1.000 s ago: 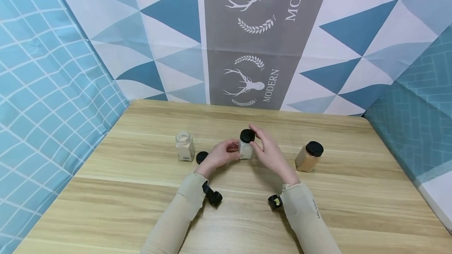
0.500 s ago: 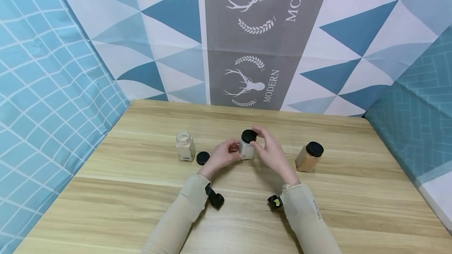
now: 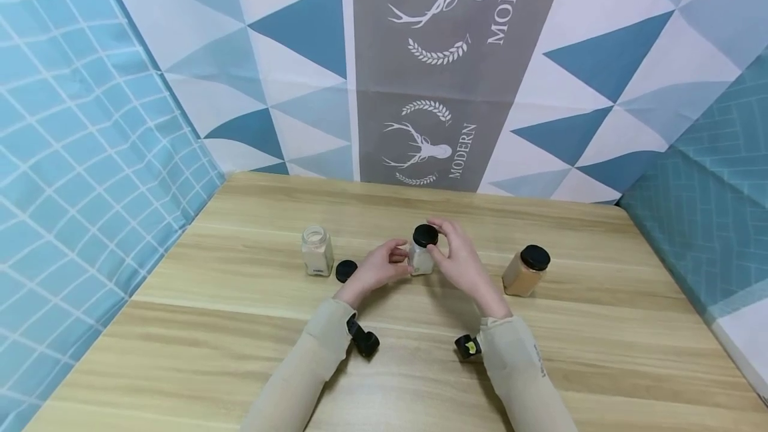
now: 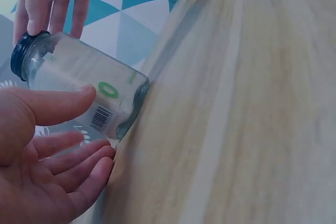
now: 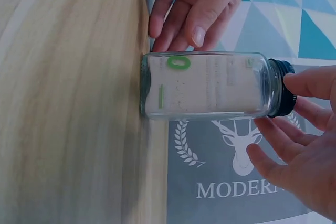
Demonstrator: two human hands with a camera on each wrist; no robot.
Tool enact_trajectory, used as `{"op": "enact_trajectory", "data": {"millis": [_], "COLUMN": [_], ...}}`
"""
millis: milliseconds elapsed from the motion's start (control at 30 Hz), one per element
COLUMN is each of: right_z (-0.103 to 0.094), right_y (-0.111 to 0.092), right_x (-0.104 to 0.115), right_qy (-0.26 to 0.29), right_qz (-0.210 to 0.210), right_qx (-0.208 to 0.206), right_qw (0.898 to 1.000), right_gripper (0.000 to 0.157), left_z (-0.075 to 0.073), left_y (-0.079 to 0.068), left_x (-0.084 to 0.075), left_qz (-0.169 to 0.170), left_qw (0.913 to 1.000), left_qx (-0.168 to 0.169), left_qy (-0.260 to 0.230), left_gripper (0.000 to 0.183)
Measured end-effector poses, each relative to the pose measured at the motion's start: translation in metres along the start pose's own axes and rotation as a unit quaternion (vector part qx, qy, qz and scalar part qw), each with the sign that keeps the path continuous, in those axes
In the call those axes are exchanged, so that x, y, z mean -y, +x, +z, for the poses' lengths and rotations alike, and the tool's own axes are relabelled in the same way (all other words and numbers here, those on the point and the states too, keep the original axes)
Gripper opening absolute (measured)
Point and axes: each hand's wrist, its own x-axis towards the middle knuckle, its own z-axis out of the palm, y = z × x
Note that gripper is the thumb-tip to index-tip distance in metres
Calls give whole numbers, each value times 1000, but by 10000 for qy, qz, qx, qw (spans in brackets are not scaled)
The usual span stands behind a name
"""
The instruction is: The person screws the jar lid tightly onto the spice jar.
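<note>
A glass spice jar [image 3: 422, 261] with pale powder, green print and a black screw lid [image 3: 425, 236] stands upright at the middle of the table. My right hand [image 3: 459, 255] pinches the lid between thumb and fingers, as the right wrist view shows. Close to the jar's left side is my left hand [image 3: 379, 265], its fingers loosely bent and spread around the lower part. In the left wrist view its thumb [image 4: 63, 104] overlaps the glass, and the other fingers lie near the base. The jar's barcode [image 4: 102, 118] faces that view.
An uncapped jar of pale powder [image 3: 317, 252] stands to the left. Beside it, near my left wrist, a loose black lid [image 3: 346, 271] lies on the wooden table [image 3: 240, 272]. A capped jar of orange-brown powder [image 3: 525, 271] stands to the right. Patterned cloth walls [image 3: 312, 39] enclose the table.
The middle jar has shifted slightly to the right with my right hand on its lid. My left hand has stayed close beside it. The head view has tilted a little.
</note>
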Motion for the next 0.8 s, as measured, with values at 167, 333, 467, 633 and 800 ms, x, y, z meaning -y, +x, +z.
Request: {"op": "enact_trajectory", "data": {"millis": [167, 333, 467, 633, 800], "right_z": [1, 3, 9, 19, 27], "right_y": [1, 5, 8, 12, 15], "right_x": [4, 10, 14, 25, 43], "right_qy": [-40, -303, -899, -1017, -198], "right_qz": [-45, -232, -455, -816, -935], "right_qx": [87, 114, -100, -356, -311], "right_qw": [9999, 9992, 9949, 9908, 9949], "right_gripper": [46, 41, 35, 31, 31], "left_z": [-7, -16, -22, -35, -53], "left_y": [-11, -21, -29, -45, -60], "left_x": [-3, -5, -5, -2, 2], "left_qz": [-49, -6, 260, 539, 589], "left_qw": [9998, 9989, 9964, 9878, 9785], "left_qx": [163, 278, 418, 1043, 1532], "left_qy": [51, 389, 691, 1023, 1249], "left_gripper": [59, 55, 45, 41, 35]}}
